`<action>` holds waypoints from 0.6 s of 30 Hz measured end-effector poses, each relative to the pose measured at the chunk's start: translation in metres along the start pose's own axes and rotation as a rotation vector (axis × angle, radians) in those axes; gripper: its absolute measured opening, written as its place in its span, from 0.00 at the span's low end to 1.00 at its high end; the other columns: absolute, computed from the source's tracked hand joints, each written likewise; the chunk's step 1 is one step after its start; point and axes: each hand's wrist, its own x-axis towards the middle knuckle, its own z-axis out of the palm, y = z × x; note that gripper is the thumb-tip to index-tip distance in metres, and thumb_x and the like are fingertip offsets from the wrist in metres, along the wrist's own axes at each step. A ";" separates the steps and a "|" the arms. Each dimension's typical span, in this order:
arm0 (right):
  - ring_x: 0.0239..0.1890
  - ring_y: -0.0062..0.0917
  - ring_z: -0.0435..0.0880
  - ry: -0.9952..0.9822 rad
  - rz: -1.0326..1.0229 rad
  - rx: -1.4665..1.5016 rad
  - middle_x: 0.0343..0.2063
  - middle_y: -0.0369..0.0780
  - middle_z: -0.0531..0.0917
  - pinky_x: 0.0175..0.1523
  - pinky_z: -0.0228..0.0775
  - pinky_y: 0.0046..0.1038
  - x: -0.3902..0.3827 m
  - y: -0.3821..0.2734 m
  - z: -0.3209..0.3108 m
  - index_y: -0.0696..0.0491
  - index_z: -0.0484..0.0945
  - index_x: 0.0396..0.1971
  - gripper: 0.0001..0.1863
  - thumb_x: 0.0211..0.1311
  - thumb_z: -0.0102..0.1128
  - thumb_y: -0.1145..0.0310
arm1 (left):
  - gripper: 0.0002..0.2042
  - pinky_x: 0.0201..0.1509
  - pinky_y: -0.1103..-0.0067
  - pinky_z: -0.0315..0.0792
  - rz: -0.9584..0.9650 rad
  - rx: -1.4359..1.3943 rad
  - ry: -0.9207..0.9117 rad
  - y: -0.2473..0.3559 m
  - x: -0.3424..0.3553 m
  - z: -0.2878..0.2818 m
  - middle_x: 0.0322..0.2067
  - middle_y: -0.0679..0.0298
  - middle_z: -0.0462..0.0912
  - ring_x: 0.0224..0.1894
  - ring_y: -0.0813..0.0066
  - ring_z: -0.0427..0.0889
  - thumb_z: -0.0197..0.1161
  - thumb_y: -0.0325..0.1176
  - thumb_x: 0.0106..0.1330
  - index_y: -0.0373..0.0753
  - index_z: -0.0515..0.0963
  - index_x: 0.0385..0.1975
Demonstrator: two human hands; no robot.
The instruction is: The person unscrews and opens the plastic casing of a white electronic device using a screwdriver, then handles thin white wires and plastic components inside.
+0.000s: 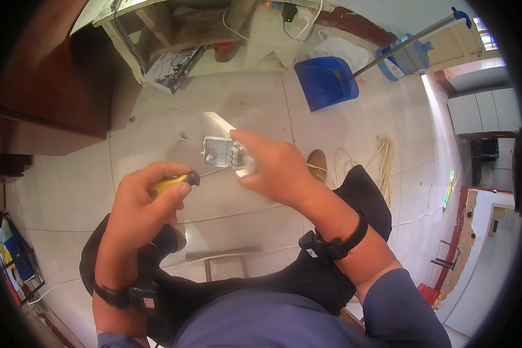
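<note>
In my left hand point(139, 200) is a screwdriver point(171, 183) with a yellow and black handle, closed in between thumb and fingers. Its thin shaft points right and meets the lower edge of a small grey-white electrical box point(217, 152). My right hand point(278, 168) grips that box at its right side, thumb and fingers around it. A framed, see-through flap stands open on the box's left. Small terminals show beside my fingers; the screwdriver's tip is too small to make out. A pale strip point(219, 123) shows just behind my right hand's upper finger.
A blue long-handled dustpan point(329, 84) and a water jug point(397, 65) are at the far right. Coiled pale cable point(385, 168) lies on the tiled floor to the right. A dark wooden cabinet point(52, 110) stands left, a worn table point(156, 32) ahead with a flat box point(173, 69) underneath.
</note>
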 end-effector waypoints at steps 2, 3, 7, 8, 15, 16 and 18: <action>0.32 0.43 0.84 -0.031 0.022 -0.004 0.31 0.45 0.84 0.36 0.74 0.41 -0.001 0.000 0.000 0.52 0.68 0.61 0.38 0.45 0.72 0.67 | 0.13 0.30 0.83 0.72 0.016 0.027 0.004 -0.004 -0.001 0.002 0.28 0.65 0.81 0.27 0.82 0.79 0.67 0.31 0.66 0.31 0.80 0.46; 0.32 0.43 0.84 -0.061 0.042 -0.007 0.31 0.45 0.84 0.36 0.74 0.41 0.000 0.000 0.000 0.52 0.68 0.60 0.38 0.45 0.72 0.67 | 0.12 0.34 0.82 0.73 0.099 0.090 0.025 -0.005 -0.002 0.003 0.29 0.64 0.82 0.29 0.79 0.80 0.66 0.29 0.65 0.31 0.80 0.45; 0.31 0.43 0.84 -0.078 0.049 0.003 0.30 0.45 0.84 0.35 0.74 0.41 0.002 -0.002 -0.003 0.52 0.69 0.60 0.38 0.44 0.72 0.68 | 0.11 0.41 0.77 0.75 0.484 0.317 0.081 -0.010 0.001 0.005 0.33 0.57 0.84 0.35 0.69 0.83 0.67 0.24 0.62 0.31 0.80 0.44; 0.31 0.44 0.84 -0.079 0.046 0.008 0.30 0.45 0.84 0.35 0.75 0.42 0.002 -0.002 -0.003 0.52 0.69 0.59 0.38 0.43 0.71 0.68 | 0.11 0.41 0.77 0.75 0.483 0.317 0.082 -0.010 0.001 0.004 0.33 0.57 0.84 0.35 0.69 0.83 0.67 0.24 0.62 0.31 0.80 0.44; 0.30 0.45 0.84 -0.117 0.075 0.035 0.28 0.46 0.84 0.35 0.74 0.42 0.002 -0.002 -0.004 0.51 0.70 0.59 0.37 0.42 0.70 0.68 | 0.14 0.37 0.75 0.76 0.612 0.506 0.042 0.001 0.000 0.001 0.32 0.54 0.83 0.32 0.58 0.83 0.68 0.21 0.57 0.35 0.81 0.44; 0.30 0.45 0.84 -0.117 0.073 0.032 0.28 0.46 0.84 0.35 0.74 0.42 0.002 -0.002 -0.004 0.51 0.70 0.59 0.37 0.42 0.70 0.68 | 0.15 0.36 0.75 0.75 0.620 0.536 0.032 0.002 -0.001 0.001 0.32 0.54 0.83 0.31 0.58 0.83 0.68 0.21 0.56 0.36 0.81 0.44; 0.29 0.46 0.83 -0.071 0.087 0.096 0.27 0.46 0.83 0.34 0.73 0.43 0.006 -0.002 -0.005 0.50 0.71 0.58 0.36 0.43 0.70 0.67 | 0.14 0.35 0.76 0.75 0.661 0.516 0.067 -0.001 0.001 -0.002 0.31 0.55 0.83 0.30 0.61 0.83 0.68 0.22 0.58 0.36 0.81 0.45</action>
